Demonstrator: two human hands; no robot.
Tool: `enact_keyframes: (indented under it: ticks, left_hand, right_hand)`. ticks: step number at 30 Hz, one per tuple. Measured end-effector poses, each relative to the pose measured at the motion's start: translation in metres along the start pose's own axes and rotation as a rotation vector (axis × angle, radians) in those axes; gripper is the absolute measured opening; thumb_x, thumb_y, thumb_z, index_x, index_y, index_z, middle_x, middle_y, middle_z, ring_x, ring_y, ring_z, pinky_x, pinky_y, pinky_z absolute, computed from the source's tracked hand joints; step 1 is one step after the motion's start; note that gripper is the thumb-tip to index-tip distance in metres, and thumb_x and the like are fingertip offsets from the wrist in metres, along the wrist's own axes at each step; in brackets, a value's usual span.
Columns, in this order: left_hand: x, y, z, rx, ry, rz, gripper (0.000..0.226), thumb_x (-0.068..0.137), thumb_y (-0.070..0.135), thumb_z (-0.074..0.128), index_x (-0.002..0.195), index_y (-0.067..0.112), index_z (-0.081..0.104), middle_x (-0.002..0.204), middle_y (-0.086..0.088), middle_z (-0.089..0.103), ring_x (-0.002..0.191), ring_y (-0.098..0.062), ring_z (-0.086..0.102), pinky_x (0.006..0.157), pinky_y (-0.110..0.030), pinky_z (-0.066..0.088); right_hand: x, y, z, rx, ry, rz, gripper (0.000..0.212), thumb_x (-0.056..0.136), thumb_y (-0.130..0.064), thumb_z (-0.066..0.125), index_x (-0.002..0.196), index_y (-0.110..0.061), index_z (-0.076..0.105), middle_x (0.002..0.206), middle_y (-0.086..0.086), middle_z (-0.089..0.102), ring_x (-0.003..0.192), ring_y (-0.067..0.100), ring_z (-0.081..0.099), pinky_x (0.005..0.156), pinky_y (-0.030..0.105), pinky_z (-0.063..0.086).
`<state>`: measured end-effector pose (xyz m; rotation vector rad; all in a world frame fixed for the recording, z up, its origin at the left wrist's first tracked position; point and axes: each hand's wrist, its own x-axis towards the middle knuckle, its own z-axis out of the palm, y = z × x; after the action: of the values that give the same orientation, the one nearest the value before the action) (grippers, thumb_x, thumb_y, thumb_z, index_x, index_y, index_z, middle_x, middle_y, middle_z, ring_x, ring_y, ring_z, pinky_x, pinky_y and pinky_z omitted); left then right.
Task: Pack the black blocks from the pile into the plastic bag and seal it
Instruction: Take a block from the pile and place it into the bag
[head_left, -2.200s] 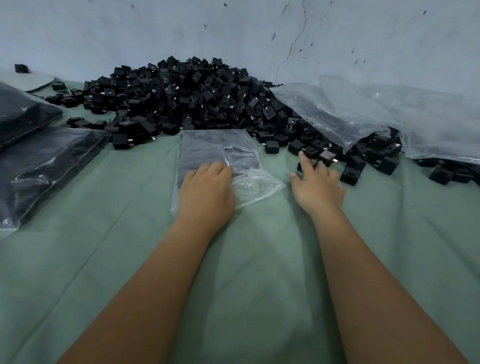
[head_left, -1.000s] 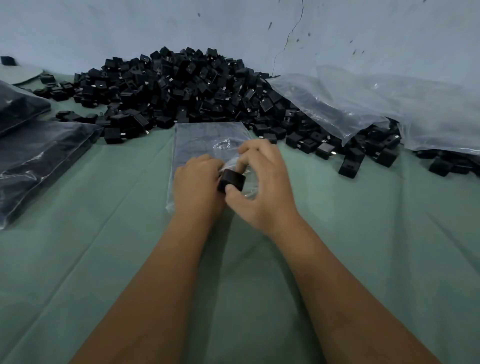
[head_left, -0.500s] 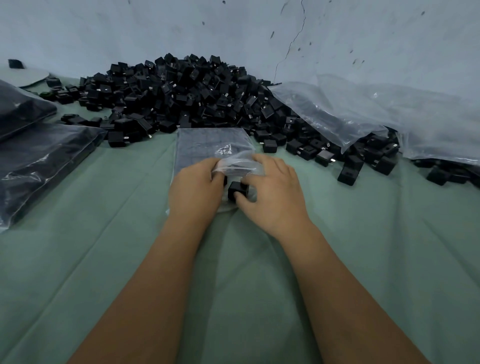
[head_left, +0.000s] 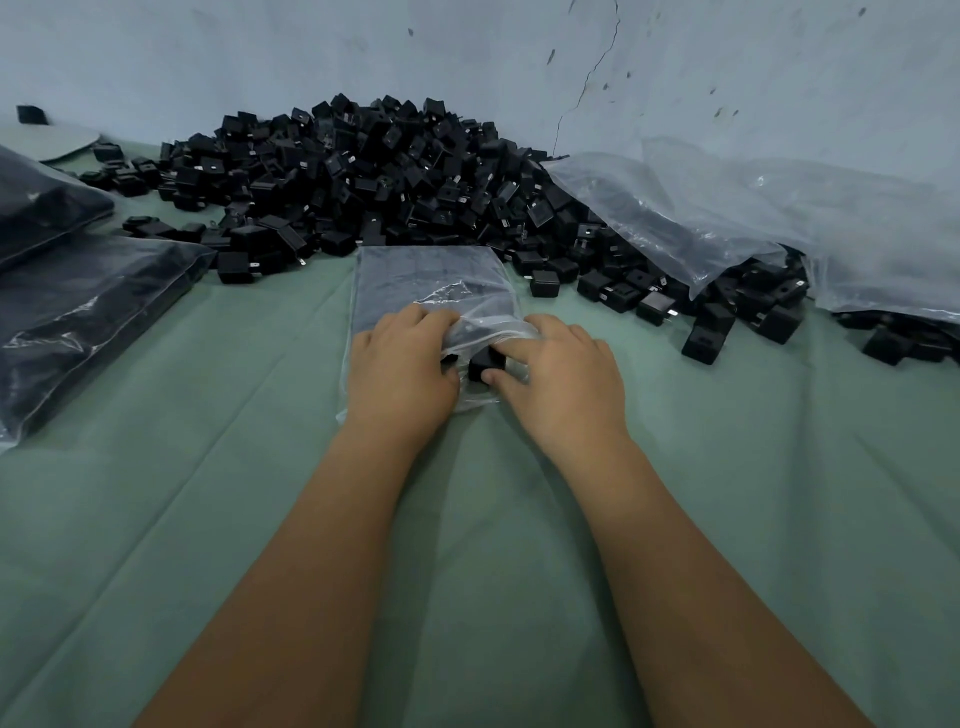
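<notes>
- Right hand (head_left: 563, 382) pinching a black block (head_left: 485, 364) between thumb and forefinger, right at the mouth of the bag (head_left: 431, 283).
- Left hand (head_left: 402, 371) curled over the bag's near edge, fingers gripping the crumpled plastic and holding the mouth up beside the block.
- Block touching the plastic at the opening, between the two hands; cannot tell how far inside.
- Bag flat on the green cloth (head_left: 519, 519), long side running away from the hands, far end reaching the foot of the pile (head_left: 363, 176); dark rows of blocks visible through the plastic.
- Pile heaped against the wall (head_left: 467, 47), just beyond the bag, spreading left and right.
- Loose blocks (head_left: 709, 332) scattered on the cloth to the right of the bag, well apart from the hands.
- Large clear sheets (head_left: 727, 208) draped over the right side of the pile.
- Two filled bags (head_left: 88, 306) lying at the left edge, one partly on the other, well apart from the hands.
- Both forearms bare, stretched forward over the cloth.
</notes>
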<state>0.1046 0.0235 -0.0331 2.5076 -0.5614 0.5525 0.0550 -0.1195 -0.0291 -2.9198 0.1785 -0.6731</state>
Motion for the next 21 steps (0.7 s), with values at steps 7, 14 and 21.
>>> enact_keyframes:
  ticks: [7,14,21]
  left_hand:
    - [0.000,0.001,-0.002,-0.005,-0.007,-0.011,0.045,0.083,0.018,0.064,0.127,0.023,0.058,0.116,-0.002,0.059,0.113,-0.026,0.050,0.091,-0.037,0.033]
    - [-0.001,-0.001,0.001,0.003,-0.028,-0.017,0.050,0.082,0.020,0.063,0.131,0.027,0.056,0.118,0.000,0.057,0.116,-0.024,0.050,0.096,-0.038,0.034]
    - [-0.002,0.002,0.002,0.065,-0.020,-0.014,0.039,0.083,0.023,0.059,0.122,0.023,0.061,0.114,0.000,0.057,0.108,-0.023,0.051,0.091,-0.037,0.034]
  right_hand:
    - [-0.002,-0.002,0.000,0.037,0.046,0.055,0.026,0.090,-0.041,0.061,0.112,-0.029,0.067,0.131,0.001,0.051,0.112,0.024,0.051,0.089,0.034,0.036]
    - [-0.003,-0.003,0.000,0.015,0.058,0.079,0.024,0.089,-0.042,0.061,0.093,-0.021,0.072,0.133,0.002,0.051,0.114,0.023,0.051,0.091,0.034,0.035]
    - [0.003,-0.012,0.007,-0.058,0.041,0.125,0.032,0.095,-0.045,0.048,0.100,-0.024,0.071,0.112,0.003,0.052,0.102,0.024,0.051,0.079,0.033,0.032]
